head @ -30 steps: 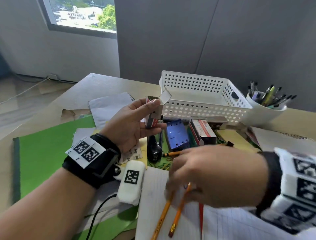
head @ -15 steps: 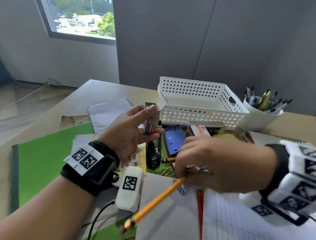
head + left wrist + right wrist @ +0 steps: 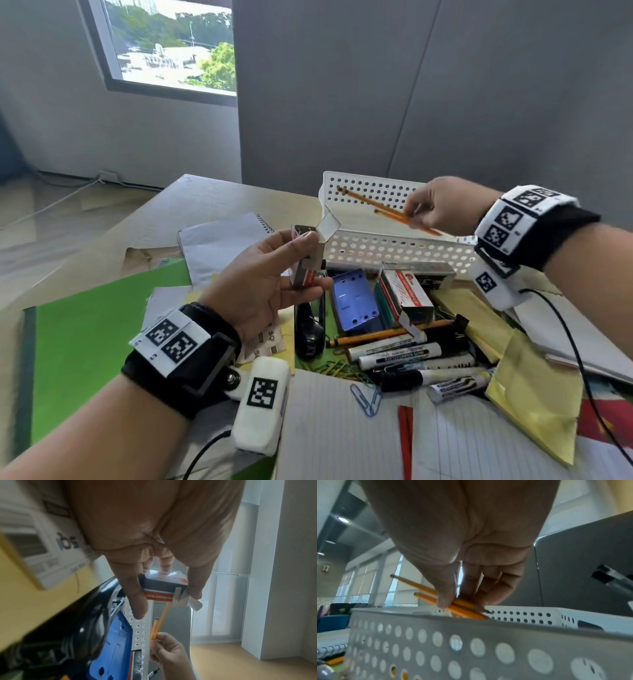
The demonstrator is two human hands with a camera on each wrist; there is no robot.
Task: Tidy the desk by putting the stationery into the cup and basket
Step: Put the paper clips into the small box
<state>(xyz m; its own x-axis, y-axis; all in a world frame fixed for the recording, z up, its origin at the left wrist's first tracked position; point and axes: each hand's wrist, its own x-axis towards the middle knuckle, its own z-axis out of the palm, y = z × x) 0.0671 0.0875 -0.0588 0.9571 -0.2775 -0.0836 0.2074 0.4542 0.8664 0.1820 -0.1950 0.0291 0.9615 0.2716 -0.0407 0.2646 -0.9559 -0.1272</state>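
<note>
My left hand (image 3: 313, 262) holds a small red-and-white paper clip box (image 3: 305, 270) upright, its top flap open, just in front of the white perforated basket (image 3: 394, 245). In the left wrist view, thumb and fingers pinch the box (image 3: 164, 588) from both sides. My right hand (image 3: 414, 214) pinches two yellow pencils (image 3: 383, 207) above the basket's inside, eraser ends pointing left. From the right wrist, the pencils (image 3: 462, 605) sit just over the basket rim (image 3: 471, 642). The cup is hidden behind my right wrist.
In front of the basket lie staple boxes (image 3: 406, 294), a blue case (image 3: 354, 303), a black stapler (image 3: 308, 329), several whiteboard markers (image 3: 400, 356), another pencil (image 3: 376, 337) and loose paper clips (image 3: 366, 397). Yellow sticky notes (image 3: 534, 387), a green folder (image 3: 85, 329) and notebooks surround them.
My right hand picked the two pencils up off the near notebook and carried them up and back over the basket. The left hand kept the box almost still.
</note>
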